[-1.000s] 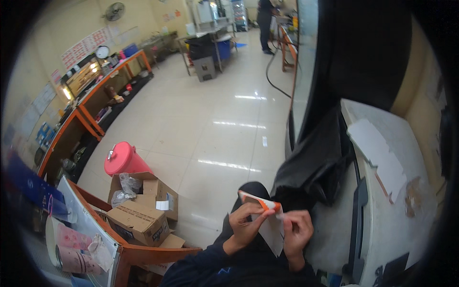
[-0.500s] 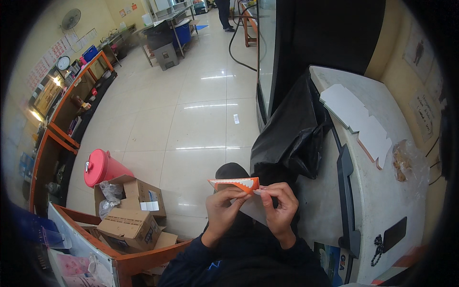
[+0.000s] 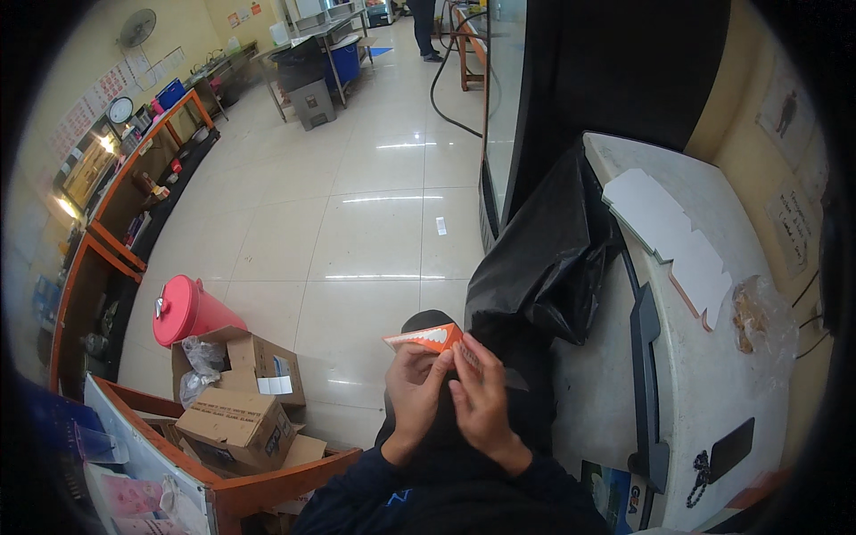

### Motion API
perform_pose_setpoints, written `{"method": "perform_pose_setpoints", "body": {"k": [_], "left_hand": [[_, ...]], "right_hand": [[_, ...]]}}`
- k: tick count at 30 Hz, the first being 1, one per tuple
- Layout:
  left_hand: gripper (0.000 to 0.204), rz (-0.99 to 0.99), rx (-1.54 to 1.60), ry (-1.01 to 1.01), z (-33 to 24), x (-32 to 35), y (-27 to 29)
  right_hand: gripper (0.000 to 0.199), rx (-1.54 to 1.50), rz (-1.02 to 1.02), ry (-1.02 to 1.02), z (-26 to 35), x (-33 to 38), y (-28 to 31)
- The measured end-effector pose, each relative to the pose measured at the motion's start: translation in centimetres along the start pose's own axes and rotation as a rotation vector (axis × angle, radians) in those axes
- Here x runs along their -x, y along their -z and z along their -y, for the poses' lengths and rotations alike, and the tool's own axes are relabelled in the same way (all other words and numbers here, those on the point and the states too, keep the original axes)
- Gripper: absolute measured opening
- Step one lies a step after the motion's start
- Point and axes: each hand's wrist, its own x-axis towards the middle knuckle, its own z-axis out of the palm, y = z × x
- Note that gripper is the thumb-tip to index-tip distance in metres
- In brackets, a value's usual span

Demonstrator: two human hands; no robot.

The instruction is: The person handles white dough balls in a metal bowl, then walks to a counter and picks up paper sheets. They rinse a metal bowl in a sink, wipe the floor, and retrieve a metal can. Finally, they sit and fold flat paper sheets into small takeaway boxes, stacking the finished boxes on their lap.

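Both hands hold a folded piece of orange paperboard (image 3: 426,338) with a white, scalloped pattern, raised in front of my lap. My left hand (image 3: 414,392) pinches its lower edge between thumb and fingers. At the right end, the fingers of my right hand (image 3: 481,397) close on the fold. Part of the paperboard is hidden behind the fingers. On the white table (image 3: 758,374) to my right lies a stack of die-cut sheets (image 3: 664,236), white on top, with an orange edge showing on some.
A black plastic bag (image 3: 544,259) hangs beside the table. Next to the sheets sits a clear bag with brown contents (image 3: 758,316); nearer are a dark phone (image 3: 732,450) and a beaded chain (image 3: 698,477). At left stand cardboard boxes (image 3: 236,423) and a pink lidded bucket (image 3: 198,312). Another person (image 3: 425,31) stands far off.
My right hand has moved left and turned, its fingers now against the fold. The paperboard is tilted and more folded at its right end; the pale flap below it no longer shows.
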Motion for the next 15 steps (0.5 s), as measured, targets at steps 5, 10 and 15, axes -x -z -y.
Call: {"method": "perform_pose_setpoints", "body": {"k": [5, 10, 15], "left_hand": [[0.016, 0.17, -0.077, 0.063, 0.0, 0.3, 0.1], [0.026, 0.128, -0.454, -0.305, -0.4, 0.7, -0.6], [0.035, 0.234, -0.614, 0.016, 0.4, 0.2, 2.1]], "right_hand": [[0.033, -0.12, -0.023, -0.199, -3.1, 0.0, 1.1], [0.024, -0.352, -0.208, -0.458, -4.4, -0.5, 2.4], [0.044, -0.58, -0.134, -0.498, -4.7, -2.8, 3.6]]}}
